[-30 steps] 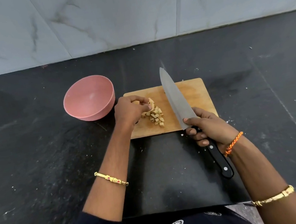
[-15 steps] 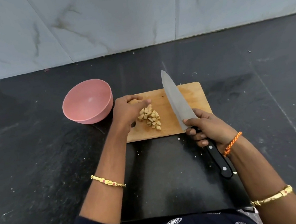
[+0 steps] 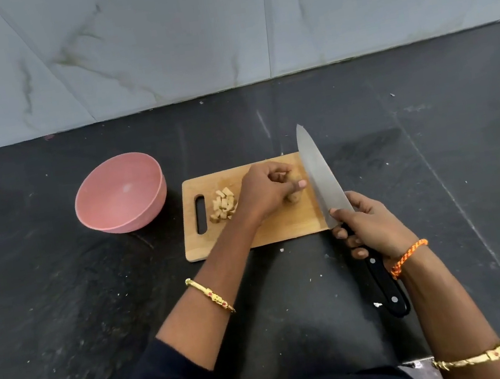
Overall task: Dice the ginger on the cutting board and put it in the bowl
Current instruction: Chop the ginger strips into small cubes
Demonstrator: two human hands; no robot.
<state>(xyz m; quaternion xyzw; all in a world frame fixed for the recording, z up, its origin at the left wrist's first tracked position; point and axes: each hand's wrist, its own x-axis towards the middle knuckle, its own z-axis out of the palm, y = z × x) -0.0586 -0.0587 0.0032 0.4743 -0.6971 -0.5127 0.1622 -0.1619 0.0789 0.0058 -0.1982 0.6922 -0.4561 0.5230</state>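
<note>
The dark speckled stone surface (image 3: 66,314) carries everything, with a pale marbled tile wall (image 3: 187,36) rising behind it. On it sits the rectangular light wooden cutting board (image 3: 280,227), its long axis running left to right and its slotted handle hole at the left end, toward the empty round pink bowl (image 3: 119,194) that stands just beside that end, apart from the board. The long steel chef's knife with a black riveted handle (image 3: 321,175) is grasped by the right hand (image 3: 374,229), whose fingers are wrapped around the handle where it meets the blade; the blade lies along the board's right edge, its tip pointing away from the person and slightly left, reaching past the far edge. The left hand (image 3: 267,193) is closed around a remaining tan uncut chunk of ginger (image 3: 294,194) near the middle-right of the board, most of it hidden under the fingers, so its long axis cannot be told for certain. A small heap of pale diced ginger cubes (image 3: 223,206) lies left of that hand, between it and the handle hole. The step in hand appears to be steadying the leftover chunk for more cuts. To do it well, the person would likely set the chunk on its flattest face, curl the fingertips back so the knuckles guide the blade, lay the chunk across the blade's line, and keep the finished cubes clear on the left for a later sweep into the bowl.
</note>
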